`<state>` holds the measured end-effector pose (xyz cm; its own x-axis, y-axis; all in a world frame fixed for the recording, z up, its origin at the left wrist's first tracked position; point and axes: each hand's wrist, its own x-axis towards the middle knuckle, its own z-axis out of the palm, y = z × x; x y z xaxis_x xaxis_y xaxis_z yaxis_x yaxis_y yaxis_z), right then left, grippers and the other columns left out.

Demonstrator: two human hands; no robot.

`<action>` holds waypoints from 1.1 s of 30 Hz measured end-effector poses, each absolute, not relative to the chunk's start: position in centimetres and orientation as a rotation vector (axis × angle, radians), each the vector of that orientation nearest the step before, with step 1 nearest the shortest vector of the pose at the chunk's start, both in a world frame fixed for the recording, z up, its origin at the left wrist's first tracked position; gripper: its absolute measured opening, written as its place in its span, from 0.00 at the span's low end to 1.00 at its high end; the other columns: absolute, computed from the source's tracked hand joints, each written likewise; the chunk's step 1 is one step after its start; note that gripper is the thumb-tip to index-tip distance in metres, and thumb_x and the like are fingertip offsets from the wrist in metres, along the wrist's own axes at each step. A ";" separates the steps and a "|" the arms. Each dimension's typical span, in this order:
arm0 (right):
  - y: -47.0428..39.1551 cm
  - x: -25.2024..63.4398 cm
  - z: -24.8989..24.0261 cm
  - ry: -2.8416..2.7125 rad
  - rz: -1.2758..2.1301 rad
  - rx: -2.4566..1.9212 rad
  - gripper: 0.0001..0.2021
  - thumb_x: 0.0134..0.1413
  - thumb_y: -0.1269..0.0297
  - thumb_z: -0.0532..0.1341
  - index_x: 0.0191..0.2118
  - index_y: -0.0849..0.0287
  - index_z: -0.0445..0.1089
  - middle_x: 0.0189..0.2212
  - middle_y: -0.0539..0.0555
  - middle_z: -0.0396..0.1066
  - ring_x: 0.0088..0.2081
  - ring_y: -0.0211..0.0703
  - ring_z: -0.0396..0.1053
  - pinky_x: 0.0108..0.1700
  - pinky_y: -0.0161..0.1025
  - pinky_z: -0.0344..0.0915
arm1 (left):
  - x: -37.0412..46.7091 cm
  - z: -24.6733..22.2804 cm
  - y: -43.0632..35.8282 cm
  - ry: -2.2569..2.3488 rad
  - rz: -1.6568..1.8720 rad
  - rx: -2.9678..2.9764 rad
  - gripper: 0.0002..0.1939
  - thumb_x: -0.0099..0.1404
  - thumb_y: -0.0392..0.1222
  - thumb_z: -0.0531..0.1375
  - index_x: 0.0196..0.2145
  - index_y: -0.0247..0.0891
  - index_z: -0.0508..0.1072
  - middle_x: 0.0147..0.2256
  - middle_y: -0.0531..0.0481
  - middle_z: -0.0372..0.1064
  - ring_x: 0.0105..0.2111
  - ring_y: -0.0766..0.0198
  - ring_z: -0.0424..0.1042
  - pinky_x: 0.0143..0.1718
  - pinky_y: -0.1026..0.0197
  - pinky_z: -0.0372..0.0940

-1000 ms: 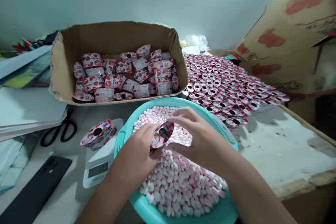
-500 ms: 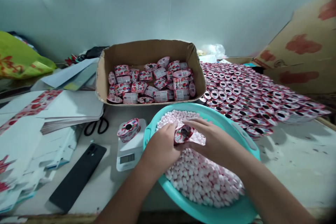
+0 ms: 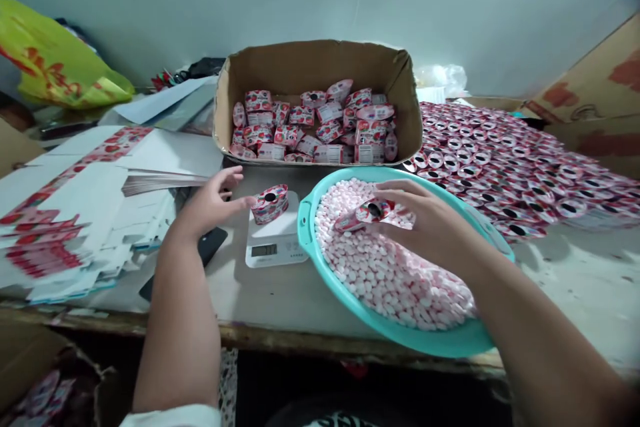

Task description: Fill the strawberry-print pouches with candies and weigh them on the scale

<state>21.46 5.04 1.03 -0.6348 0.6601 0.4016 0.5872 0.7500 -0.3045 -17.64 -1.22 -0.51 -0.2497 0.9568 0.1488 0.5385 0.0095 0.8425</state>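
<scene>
My right hand (image 3: 425, 223) grips a small oval printed carton (image 3: 375, 209), red and pink with a dark hole in its top. It is tilted over the pale pink oval pellets (image 3: 360, 267), which look like candies and fill a turquoise basin (image 3: 345, 307). To the left, my left hand (image 3: 215, 203) is open, thumb stretched toward a second such carton (image 3: 271, 204). That carton stands upright on a white digital scale (image 3: 277, 250). Whether the thumb touches it I cannot tell. The scale's digits are too blurred to read.
Behind the basin, a cardboard box (image 3: 320, 57) holds several printed cartons. Many cartons with open holes (image 3: 500, 167) stand massed at the right. Flat card blanks (image 3: 100, 180), a dark phone (image 3: 213, 243) and a yellow bag (image 3: 55, 60) lie left.
My left hand has left the carton over the basin and moved left, opening beside the carton on the scale. My right hand keeps its carton over the pellets. The view has shifted.
</scene>
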 end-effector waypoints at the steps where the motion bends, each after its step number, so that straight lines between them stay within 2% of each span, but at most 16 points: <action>1: 5.0 21.4 1.0 -2.452 0.196 -0.936 0.20 0.59 0.52 0.63 0.53 0.57 0.73 0.55 0.62 0.68 0.53 0.54 0.71 0.54 0.50 0.70 | -17.6 -1.0 -1.0 1.808 1.017 1.543 0.48 0.47 0.59 0.71 0.62 0.39 0.64 0.59 0.38 0.65 0.59 0.48 0.66 0.60 0.47 0.62; 3: 5.0 21.1 0.9 -2.441 0.187 -0.940 0.21 0.58 0.51 0.64 0.52 0.57 0.72 0.55 0.62 0.68 0.53 0.54 0.70 0.54 0.49 0.70 | -16.9 -1.6 -0.6 1.778 0.829 1.594 0.48 0.46 0.57 0.72 0.62 0.41 0.64 0.60 0.39 0.65 0.59 0.49 0.66 0.61 0.49 0.61; 5: 4.9 20.8 0.9 -2.413 0.174 -0.949 0.21 0.57 0.50 0.64 0.51 0.57 0.72 0.55 0.62 0.68 0.53 0.54 0.70 0.53 0.49 0.71 | -15.9 -1.6 -0.3 1.785 0.773 1.672 0.43 0.47 0.56 0.71 0.59 0.41 0.68 0.57 0.42 0.69 0.56 0.49 0.69 0.58 0.52 0.63; 9: 5.1 20.2 0.8 -2.402 0.282 -0.944 0.21 0.55 0.48 0.65 0.48 0.57 0.72 0.52 0.62 0.71 0.50 0.54 0.72 0.51 0.48 0.71 | -14.1 -1.4 0.2 1.874 0.638 1.819 0.24 0.52 0.55 0.66 0.43 0.39 0.76 0.41 0.47 0.77 0.40 0.53 0.75 0.42 0.57 0.66; 12: 5.1 20.1 1.2 -2.334 0.371 -1.029 0.19 0.53 0.49 0.66 0.44 0.57 0.72 0.43 0.59 0.75 0.43 0.53 0.74 0.46 0.47 0.71 | -13.7 -1.5 0.3 1.897 0.661 1.877 0.20 0.55 0.56 0.64 0.38 0.39 0.77 0.35 0.50 0.77 0.36 0.56 0.74 0.35 0.61 0.63; 15: 4.8 19.2 2.9 -2.132 0.307 -1.125 0.18 0.53 0.49 0.65 0.44 0.56 0.71 0.39 0.56 0.75 0.41 0.52 0.73 0.45 0.47 0.69 | -14.4 -1.5 0.1 2.088 0.768 1.843 0.20 0.55 0.57 0.65 0.38 0.39 0.77 0.34 0.49 0.76 0.34 0.56 0.73 0.33 0.61 0.62; 17: 4.8 17.5 4.6 -2.135 0.330 -1.121 0.18 0.52 0.50 0.66 0.44 0.56 0.71 0.38 0.55 0.75 0.40 0.51 0.72 0.44 0.46 0.68 | -15.0 -1.4 -0.1 2.360 0.888 1.794 0.20 0.56 0.55 0.64 0.41 0.39 0.76 0.37 0.45 0.77 0.36 0.53 0.74 0.36 0.59 0.63; 20: 5.0 12.8 6.6 -2.339 0.482 -1.042 0.20 0.47 0.52 0.70 0.43 0.57 0.72 0.37 0.53 0.75 0.37 0.47 0.71 0.40 0.41 0.66 | -16.2 -1.2 -0.3 2.606 1.100 1.720 0.22 0.61 0.50 0.61 0.51 0.39 0.72 0.45 0.40 0.75 0.45 0.48 0.73 0.44 0.56 0.65; 23: 5.5 7.3 6.4 -2.553 0.589 -0.960 0.19 0.44 0.57 0.72 0.43 0.58 0.71 0.39 0.53 0.75 0.38 0.44 0.70 0.38 0.36 0.64 | -17.3 -1.3 -0.6 2.634 1.152 1.619 0.28 0.62 0.49 0.61 0.58 0.39 0.67 0.48 0.39 0.75 0.47 0.46 0.74 0.46 0.54 0.66; 26: 6.4 2.9 4.5 -2.748 0.556 -0.957 0.19 0.44 0.61 0.71 0.43 0.58 0.71 0.41 0.54 0.74 0.40 0.44 0.70 0.38 0.35 0.62 | -18.0 -1.8 -0.4 2.640 1.145 1.568 0.25 0.62 0.48 0.60 0.56 0.39 0.68 0.47 0.38 0.75 0.45 0.45 0.75 0.44 0.53 0.66; 30: 8.2 0.2 2.2 -2.909 0.435 -1.005 0.18 0.47 0.59 0.70 0.43 0.58 0.71 0.45 0.57 0.75 0.44 0.50 0.71 0.43 0.39 0.64 | -17.8 -3.2 0.7 2.601 1.227 1.494 0.24 0.62 0.47 0.60 0.55 0.38 0.68 0.46 0.37 0.75 0.45 0.46 0.75 0.44 0.54 0.65; 33: 8.5 1.0 2.5 -2.876 0.491 -1.108 0.25 0.49 0.54 0.69 0.51 0.59 0.69 0.51 0.60 0.73 0.50 0.55 0.71 0.49 0.44 0.66 | -17.2 -3.6 1.2 2.607 1.166 1.411 0.23 0.60 0.49 0.62 0.51 0.38 0.69 0.44 0.38 0.76 0.43 0.46 0.75 0.41 0.54 0.65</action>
